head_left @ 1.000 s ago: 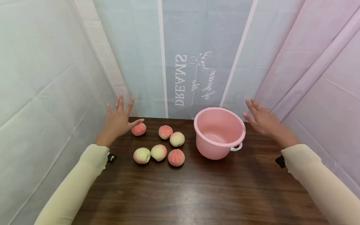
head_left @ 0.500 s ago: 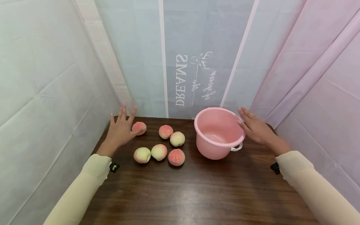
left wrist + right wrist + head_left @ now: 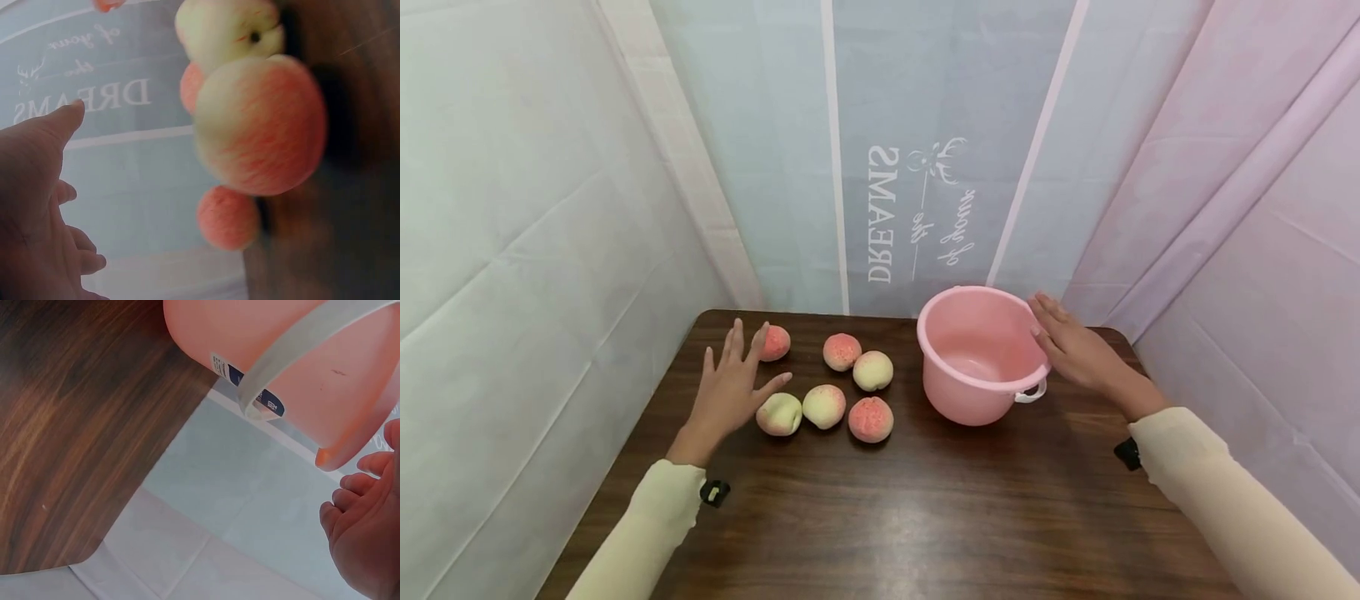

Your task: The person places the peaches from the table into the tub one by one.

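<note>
My left hand (image 3: 728, 398) hovers with fingers spread at the left side of several peaches. Its thumb overlaps a pale yellow peach (image 3: 779, 416), and its fingertips partly cover a red peach (image 3: 777, 342) behind. Another pale peach with a pink blush (image 3: 823, 407) lies beside the first, and a red one (image 3: 871, 420) to its right. Further back a red peach (image 3: 842, 352) sits against a yellowish one (image 3: 873, 371). To the right stands a pink bucket (image 3: 961, 402), upright, its inside bare. My right hand (image 3: 1081, 354), fingers extended, is at its right rim; nothing is in its grasp.
The bucket's white handle (image 3: 294, 350) hangs down on its right side. All things stand on a dark wooden table (image 3: 895, 517) with rounded back corners. Behind it hangs a grey-blue curtain (image 3: 955, 100) with mirrored lettering; pale cloth (image 3: 535, 250) encloses the sides.
My left hand has come down and toward me, from the back red peach to beside the pale front one. My right hand has moved left to the bucket's rim. Peaches and bucket stay put.
</note>
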Demonstrator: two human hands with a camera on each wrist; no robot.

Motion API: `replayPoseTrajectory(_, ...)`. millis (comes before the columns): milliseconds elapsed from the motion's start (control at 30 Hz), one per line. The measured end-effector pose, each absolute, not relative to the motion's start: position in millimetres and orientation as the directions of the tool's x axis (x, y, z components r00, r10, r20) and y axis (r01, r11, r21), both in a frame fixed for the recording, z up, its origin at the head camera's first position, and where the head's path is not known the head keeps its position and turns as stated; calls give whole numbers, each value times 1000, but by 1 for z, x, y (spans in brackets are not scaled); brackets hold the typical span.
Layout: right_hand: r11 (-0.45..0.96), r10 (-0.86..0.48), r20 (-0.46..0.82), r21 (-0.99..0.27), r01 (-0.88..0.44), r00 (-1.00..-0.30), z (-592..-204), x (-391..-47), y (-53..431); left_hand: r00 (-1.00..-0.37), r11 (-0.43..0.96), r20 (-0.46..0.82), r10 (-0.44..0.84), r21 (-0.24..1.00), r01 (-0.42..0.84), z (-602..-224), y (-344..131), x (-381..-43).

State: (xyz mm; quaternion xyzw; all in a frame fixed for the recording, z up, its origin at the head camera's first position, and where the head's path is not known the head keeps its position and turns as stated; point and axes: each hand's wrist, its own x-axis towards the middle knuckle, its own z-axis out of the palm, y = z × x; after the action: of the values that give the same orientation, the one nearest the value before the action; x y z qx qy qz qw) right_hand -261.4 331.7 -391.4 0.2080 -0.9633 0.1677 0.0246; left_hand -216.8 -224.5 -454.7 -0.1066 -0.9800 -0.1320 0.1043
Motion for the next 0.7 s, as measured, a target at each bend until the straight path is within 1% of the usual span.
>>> replayPoseTrajectory(267, 849, -392, 136, -328, -414, -910, -399, -262, 329, -967, 931, 207, 149, 299, 208, -490, -222, -196)
replayPoseTrajectory(500, 835, -402, 155, -342, -430, -903, -400, -261, 325, -966, 917, 219, 139, 340, 209, -514, -219, -188)
replayPoseTrajectory(700, 827, -401, 148, -367, -427, -904, -401, -259, 324, -974, 904, 190, 127, 382, 193, -529, -216, -181)
